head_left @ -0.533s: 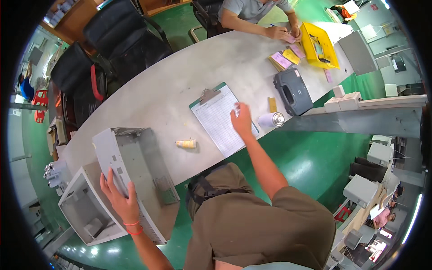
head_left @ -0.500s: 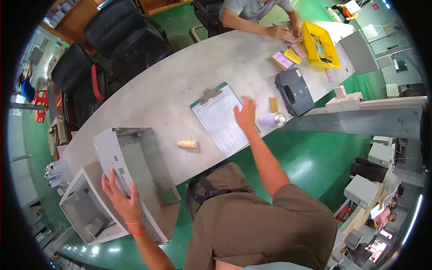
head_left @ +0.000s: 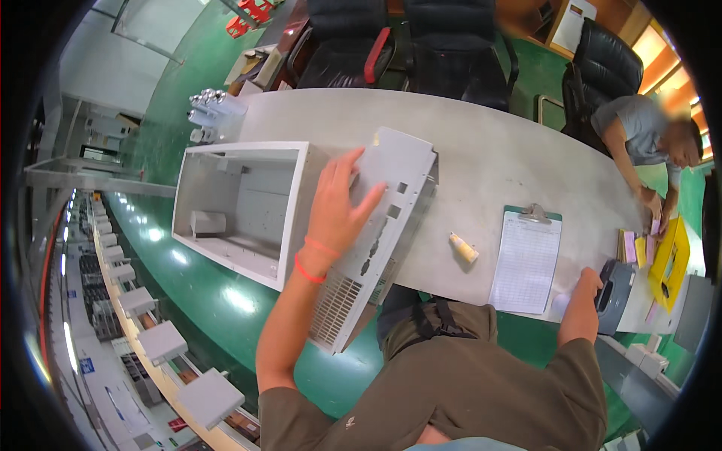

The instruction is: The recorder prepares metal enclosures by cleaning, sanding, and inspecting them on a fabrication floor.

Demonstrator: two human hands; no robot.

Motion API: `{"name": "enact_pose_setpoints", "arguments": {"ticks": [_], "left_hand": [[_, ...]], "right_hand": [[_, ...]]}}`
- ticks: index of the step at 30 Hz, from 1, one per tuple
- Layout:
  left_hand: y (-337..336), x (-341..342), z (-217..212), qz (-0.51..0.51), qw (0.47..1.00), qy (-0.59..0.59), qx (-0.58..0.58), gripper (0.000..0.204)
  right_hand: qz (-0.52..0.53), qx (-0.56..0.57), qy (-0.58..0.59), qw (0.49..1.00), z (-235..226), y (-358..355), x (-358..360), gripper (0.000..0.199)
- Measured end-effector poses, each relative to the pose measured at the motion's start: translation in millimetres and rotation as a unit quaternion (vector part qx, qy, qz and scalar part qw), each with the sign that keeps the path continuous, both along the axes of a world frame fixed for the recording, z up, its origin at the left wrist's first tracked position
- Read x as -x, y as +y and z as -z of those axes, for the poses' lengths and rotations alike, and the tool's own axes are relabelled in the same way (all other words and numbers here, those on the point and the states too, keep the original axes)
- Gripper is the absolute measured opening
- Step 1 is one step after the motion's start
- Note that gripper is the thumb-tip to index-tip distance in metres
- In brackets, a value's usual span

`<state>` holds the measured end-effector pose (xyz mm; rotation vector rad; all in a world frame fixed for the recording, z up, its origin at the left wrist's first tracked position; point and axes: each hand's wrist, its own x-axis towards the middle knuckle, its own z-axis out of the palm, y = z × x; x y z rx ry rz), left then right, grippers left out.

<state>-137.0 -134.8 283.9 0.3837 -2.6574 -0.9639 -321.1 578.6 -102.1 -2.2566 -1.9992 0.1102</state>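
Note:
My left hand (head_left: 340,207), fingers spread, rests on the flat side of a grey metal casing (head_left: 385,169) with square cutouts and a vented lower part. My right hand (head_left: 590,283) is at the table's near right, beside a dark grey hard carrying case (head_left: 616,295); its fingers are curled and partly hidden. A white spray can (head_left: 561,302) shows in part beside my right forearm. Left of it lies a clipboard (head_left: 555,216) with a gridded paper sheet (head_left: 526,259). Between casing and clipboard, a small yellow-and-white bottle (head_left: 463,248) lies on its side.
An open white metal box (head_left: 301,188) stands left of the casing on the grey table (head_left: 481,143). Several cans (head_left: 218,104) stand at the far left. At the far right a co-worker (head_left: 639,135) handles pink pieces near a yellow bin (head_left: 668,259). Black chairs (head_left: 451,45) line the far side.
My view has swung left, bringing the casing and white box toward the middle. My right hand has moved from the clipboard's edge toward the carrying case. My left hand stays on the casing.

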Motion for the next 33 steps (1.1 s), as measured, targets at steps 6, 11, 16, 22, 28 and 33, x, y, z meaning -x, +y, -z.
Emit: {"name": "enact_pose_setpoints", "arguments": {"ticks": [6, 11, 16, 22, 28, 33], "left_hand": [[-23.4, 54.1, 19.4, -0.014, 0.988, 0.032, -0.152, 0.031], [-27.5, 58.4, 27.5, -0.034, 0.983, 0.024, -0.178, 0.014], [-25.1, 64.0, 34.1, -0.046, 0.977, 0.057, -0.2, 0.01], [-22.6, 60.3, 34.8, -0.056, 0.964, 0.119, -0.229, 0.008], [-11.9, 56.6, 2.5, -0.042, 0.947, 0.133, -0.29, 0.012], [-12.2, 49.2, -4.3, -0.018, 0.961, 0.1, -0.258, 0.013]], "right_hand": [[-0.1, 0.148, -0.036, 0.983, -28.9, -10.9, -10.0, 0.044], [-0.278, 0.143, 0.049, 0.949, -57.8, -41.1, -27.8, 0.031], [-0.4, 0.042, -0.007, 0.916, -75.0, -40.4, -24.9, 0.03], [-0.477, -0.008, 0.201, 0.856, -95.6, -99.2, -2.6, 0.025], [-0.508, 0.133, 0.449, 0.723, -121.5, -149.5, 5.1, 0.018], [-0.501, 0.257, 0.499, 0.658, -165.1, -212.2, 1.7, 0.021]]}}
